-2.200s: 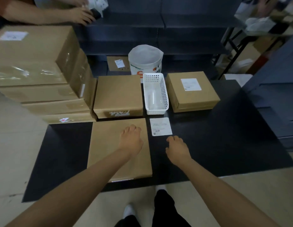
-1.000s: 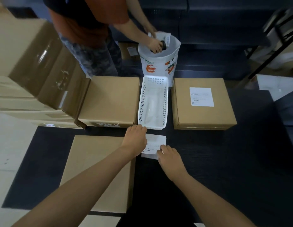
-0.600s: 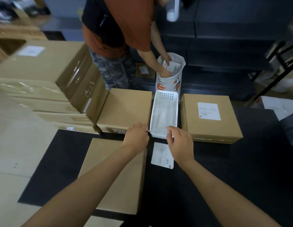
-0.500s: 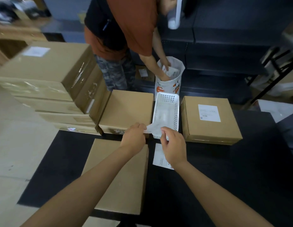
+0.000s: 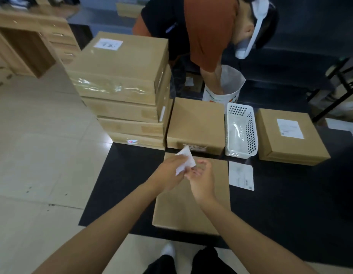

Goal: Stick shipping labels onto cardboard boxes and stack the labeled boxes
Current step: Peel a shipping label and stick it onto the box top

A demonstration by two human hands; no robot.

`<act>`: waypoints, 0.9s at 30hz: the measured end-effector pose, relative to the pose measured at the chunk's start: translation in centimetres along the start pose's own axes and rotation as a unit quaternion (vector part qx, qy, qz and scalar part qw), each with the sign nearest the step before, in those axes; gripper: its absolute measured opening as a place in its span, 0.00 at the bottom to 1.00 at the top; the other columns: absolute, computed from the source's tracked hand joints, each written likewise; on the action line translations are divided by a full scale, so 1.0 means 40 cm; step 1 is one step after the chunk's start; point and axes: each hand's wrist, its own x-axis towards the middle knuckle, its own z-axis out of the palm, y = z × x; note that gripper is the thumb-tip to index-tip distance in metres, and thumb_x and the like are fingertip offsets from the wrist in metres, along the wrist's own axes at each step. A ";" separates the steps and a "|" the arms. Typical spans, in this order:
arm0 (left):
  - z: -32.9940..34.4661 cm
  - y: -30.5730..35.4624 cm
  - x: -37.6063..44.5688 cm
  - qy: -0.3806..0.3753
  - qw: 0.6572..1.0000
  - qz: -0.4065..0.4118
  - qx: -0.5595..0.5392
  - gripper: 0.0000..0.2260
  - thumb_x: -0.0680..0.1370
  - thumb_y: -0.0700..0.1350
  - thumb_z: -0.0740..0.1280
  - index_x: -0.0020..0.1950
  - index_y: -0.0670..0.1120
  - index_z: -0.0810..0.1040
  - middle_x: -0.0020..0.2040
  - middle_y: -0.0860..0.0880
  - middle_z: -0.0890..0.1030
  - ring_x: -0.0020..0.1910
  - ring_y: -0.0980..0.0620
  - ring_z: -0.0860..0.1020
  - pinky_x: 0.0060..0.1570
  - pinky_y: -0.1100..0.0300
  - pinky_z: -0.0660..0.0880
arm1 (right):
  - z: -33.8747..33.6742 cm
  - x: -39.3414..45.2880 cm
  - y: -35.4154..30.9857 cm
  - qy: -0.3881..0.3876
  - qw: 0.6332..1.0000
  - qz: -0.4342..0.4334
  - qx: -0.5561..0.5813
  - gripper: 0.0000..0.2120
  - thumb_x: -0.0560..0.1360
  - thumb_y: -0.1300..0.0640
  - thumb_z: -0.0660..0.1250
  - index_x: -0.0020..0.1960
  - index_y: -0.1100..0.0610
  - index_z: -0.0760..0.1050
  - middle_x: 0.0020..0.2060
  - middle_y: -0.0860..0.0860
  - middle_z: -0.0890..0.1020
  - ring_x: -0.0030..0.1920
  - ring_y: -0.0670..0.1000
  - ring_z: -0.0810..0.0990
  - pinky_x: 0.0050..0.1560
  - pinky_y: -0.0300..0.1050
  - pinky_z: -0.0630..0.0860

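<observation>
My left hand (image 5: 167,173) pinches a small white paper label (image 5: 185,162), my right hand (image 5: 201,178) open, fingers touching its edge, both over the flat plain brown cardboard box (image 5: 191,204) nearest me. One white printed sheet (image 5: 241,176) lies just right. Beyond, a white perforated plastic basket (image 5: 241,131) holds something clear, I can't tell what. Two more boxes flank it; four stacked at left (image 5: 122,91).

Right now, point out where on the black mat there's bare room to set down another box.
Widest free patch: black mat right of the label sheets, below the labeled box. A narrower strip lies left of the near box, below the box stack. Crowded: the back row, where unlabeled box, white basket and labeled box sit close together.
</observation>
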 end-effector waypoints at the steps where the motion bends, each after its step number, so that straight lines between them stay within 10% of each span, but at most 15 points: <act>1: -0.005 -0.008 -0.019 -0.007 1.000 0.008 -0.004 0.20 0.81 0.45 0.61 0.73 0.46 0.67 0.72 0.50 0.68 0.71 0.53 0.66 0.71 0.63 0.58 | 0.019 -0.015 0.003 -0.010 0.999 0.026 0.015 0.16 0.75 0.62 0.69 0.58 0.53 0.67 0.47 0.50 0.83 0.48 0.47 0.82 0.49 0.40 0.78; 27: -0.001 -0.043 -0.142 0.034 0.999 0.024 0.021 0.19 0.82 0.45 0.59 0.74 0.49 0.66 0.71 0.51 0.71 0.69 0.56 0.67 0.69 0.61 0.62 | 0.002 -0.087 0.005 -0.083 0.994 0.068 0.012 0.06 0.79 0.60 0.62 0.49 0.58 0.78 0.44 0.53 0.85 0.48 0.50 0.84 0.55 0.44 0.77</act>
